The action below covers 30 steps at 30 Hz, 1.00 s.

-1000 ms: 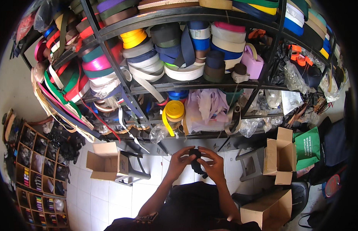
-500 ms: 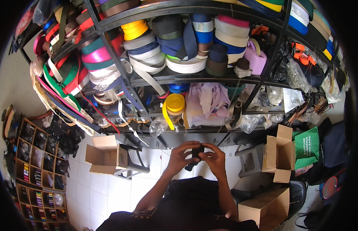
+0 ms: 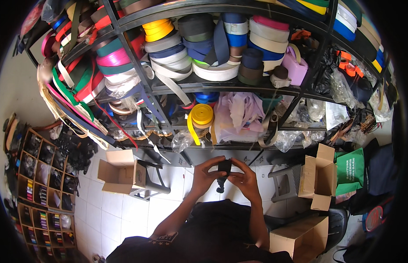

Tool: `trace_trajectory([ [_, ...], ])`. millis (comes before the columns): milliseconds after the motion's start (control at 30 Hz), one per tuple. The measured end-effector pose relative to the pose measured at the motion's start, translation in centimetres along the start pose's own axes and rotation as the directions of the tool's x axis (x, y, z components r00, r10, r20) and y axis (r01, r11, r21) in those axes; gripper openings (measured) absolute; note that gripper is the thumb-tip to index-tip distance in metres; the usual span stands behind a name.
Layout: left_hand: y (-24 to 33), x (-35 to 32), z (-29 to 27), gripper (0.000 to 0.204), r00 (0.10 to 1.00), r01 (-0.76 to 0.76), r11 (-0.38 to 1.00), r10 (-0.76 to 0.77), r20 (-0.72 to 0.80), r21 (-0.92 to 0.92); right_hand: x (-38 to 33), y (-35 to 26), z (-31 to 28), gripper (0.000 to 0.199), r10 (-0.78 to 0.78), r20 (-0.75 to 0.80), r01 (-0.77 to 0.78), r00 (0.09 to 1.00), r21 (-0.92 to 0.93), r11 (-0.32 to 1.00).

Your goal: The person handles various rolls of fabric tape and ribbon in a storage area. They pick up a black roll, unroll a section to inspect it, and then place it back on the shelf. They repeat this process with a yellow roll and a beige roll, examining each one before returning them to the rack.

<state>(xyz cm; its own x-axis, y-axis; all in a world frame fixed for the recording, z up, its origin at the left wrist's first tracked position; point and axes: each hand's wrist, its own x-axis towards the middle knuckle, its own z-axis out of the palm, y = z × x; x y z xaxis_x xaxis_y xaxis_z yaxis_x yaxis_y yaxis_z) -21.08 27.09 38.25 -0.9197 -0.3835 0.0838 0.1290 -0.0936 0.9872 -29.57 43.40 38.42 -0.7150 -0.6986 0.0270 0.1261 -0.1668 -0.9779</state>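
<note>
In front of my body I hold a small dark black item between both hands. It has a flat, blocky upper part, and a narrow bunched end hangs below it; its exact kind is too dark to make out. My left hand closes on its left side with thumb and fingers. On the opposite side, my right hand grips it in the same way, thumb low and index finger near the top. Both forearms reach up from the lower edge of the view.
A black metal rack full of webbing rolls stands ahead, with a yellow roll on its lower shelf. Open cardboard boxes sit on a stool at left and at right; another box is nearer. A compartment shelf stands far left.
Between my hands the black item has turned more upright; its narrow end, tilted to the left before, now hangs nearly straight down. My fingers have shifted slightly on it.
</note>
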Motion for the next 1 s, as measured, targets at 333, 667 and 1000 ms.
trace_trajectory([
  [333, -1.0, -1.5, 4.3, 0.068, 0.911, -0.194, 0.84, 0.347, -0.225, 0.507, 0.1, 0.4, 4.1, 0.055, -0.133, -0.147, 0.07, 0.98, -0.37, 0.926],
  [667, -1.5, -0.8, 4.0, 0.066, 0.915, -0.228, 0.825, 0.363, -0.176, 0.518, 0.8, 2.2, 2.6, 0.054, -0.131, -0.264, 0.124, 0.956, -0.043, 0.991],
  [1000, 0.5, -0.2, 1.9, 0.053, 0.992, 0.125, 0.987, -0.126, -0.001, 0.101, 0.4, 1.3, 0.5, 0.049, -0.029, -0.265, 0.008, 0.964, -0.081, 0.997],
])
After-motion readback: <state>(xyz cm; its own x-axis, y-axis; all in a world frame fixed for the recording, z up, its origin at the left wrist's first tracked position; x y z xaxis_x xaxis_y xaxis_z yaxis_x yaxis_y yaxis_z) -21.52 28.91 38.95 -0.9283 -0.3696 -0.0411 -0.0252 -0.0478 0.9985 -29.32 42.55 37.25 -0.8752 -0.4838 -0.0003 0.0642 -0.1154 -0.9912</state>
